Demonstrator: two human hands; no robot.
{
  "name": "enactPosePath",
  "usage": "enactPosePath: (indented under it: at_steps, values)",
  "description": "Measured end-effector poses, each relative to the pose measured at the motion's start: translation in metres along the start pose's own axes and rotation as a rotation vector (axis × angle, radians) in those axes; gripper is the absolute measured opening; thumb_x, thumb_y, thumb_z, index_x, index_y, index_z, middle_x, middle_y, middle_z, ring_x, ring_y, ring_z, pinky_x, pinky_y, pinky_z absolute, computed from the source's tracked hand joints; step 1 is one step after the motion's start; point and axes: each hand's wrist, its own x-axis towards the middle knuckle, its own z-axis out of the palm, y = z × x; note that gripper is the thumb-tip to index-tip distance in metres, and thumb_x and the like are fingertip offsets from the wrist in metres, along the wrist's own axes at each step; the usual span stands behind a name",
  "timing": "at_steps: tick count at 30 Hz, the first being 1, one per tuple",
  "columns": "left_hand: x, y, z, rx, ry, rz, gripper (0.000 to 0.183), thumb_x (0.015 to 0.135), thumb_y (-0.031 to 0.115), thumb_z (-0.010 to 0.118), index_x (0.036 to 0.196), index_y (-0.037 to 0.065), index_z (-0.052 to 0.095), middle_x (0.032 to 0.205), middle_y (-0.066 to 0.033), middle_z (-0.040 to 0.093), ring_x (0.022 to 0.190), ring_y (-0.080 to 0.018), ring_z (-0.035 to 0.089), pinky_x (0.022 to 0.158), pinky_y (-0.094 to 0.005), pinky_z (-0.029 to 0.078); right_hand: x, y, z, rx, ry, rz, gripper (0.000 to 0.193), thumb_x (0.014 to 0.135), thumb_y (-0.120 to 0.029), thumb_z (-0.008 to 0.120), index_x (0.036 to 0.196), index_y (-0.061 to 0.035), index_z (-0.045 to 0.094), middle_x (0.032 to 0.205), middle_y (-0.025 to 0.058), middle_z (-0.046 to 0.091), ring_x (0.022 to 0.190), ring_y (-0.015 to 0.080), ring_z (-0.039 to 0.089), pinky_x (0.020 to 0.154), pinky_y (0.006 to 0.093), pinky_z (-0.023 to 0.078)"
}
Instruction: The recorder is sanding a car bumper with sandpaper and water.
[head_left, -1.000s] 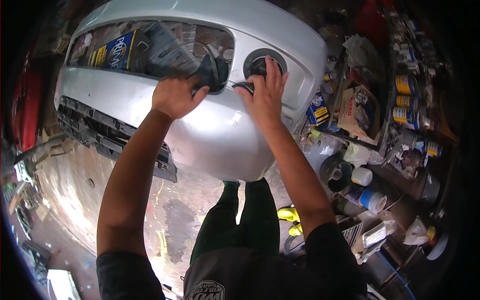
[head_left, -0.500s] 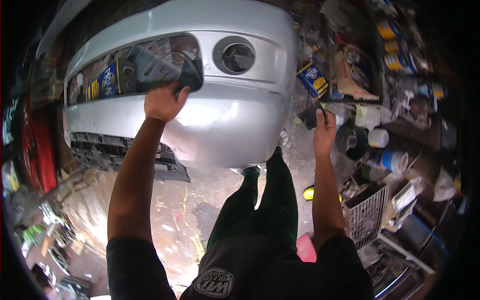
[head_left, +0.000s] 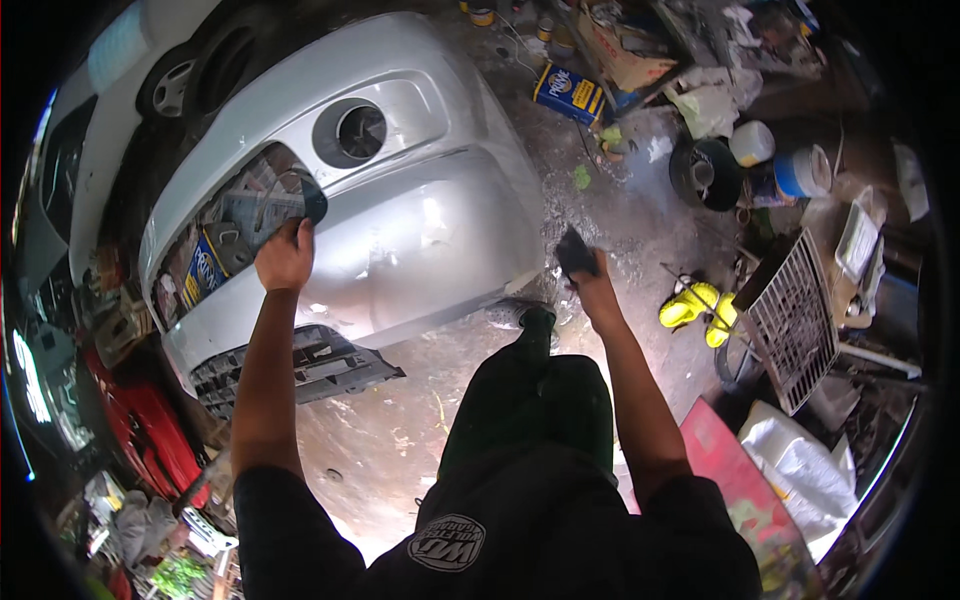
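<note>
A silver car bumper with a long grille opening and a round lamp hole lies in front of me. My left hand is closed over the lower edge of the grille opening, its fingertips partly hidden inside. To the right of the bumper's end, my right hand grips a dark, limp sheet, perhaps sandpaper, held apart from the bumper. Black plastic grille mesh hangs along the bumper's lower edge.
A blue and yellow can stands beyond the bumper. At right are a black bucket, yellow shoes, a white wire rack and a red panel. A red car part lies at left, and a wheel shows behind.
My view has turned, so the bumper appears tilted and further left. The right hand has lowered toward the bumper's near end with the dark sheet. The left hand stays on the opening's edge.
</note>
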Motion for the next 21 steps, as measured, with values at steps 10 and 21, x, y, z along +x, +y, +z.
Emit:
enactPosePath:
  at_steps: [10, 21]
  values:
    - [0.009, -0.003, 0.008, 0.123, 0.018, 0.011, 0.052, 0.102, 0.055, 0.035, 0.117, 0.021, 0.072, 0.098, -0.0211, 0.073, 0.092, -0.0455, 0.069, 0.083, -0.0557, 0.053, -0.113, 0.049, 0.258, -0.748, -0.325, -1.070, 0.084, 0.098, -0.046, 0.057, 0.155, 0.0068, 0.024, 0.160, 0.0250, 0.028, 0.152, 0.0356, 0.023, 0.126, 0.0475, 0.017]
    - [0.007, 0.002, 0.006, 0.099, -0.001, 0.010, 0.063, 0.102, 0.060, 0.027, 0.127, 0.020, 0.069, 0.112, -0.0197, 0.072, 0.105, -0.0452, 0.066, 0.092, -0.0539, 0.050, -0.073, 0.048, 0.232, -0.837, 0.441, -0.760, 0.082, 0.099, -0.045, 0.056, 0.151, 0.0117, 0.027, 0.156, 0.0297, 0.031, 0.149, 0.0415, 0.026, 0.123, 0.0550, 0.018]
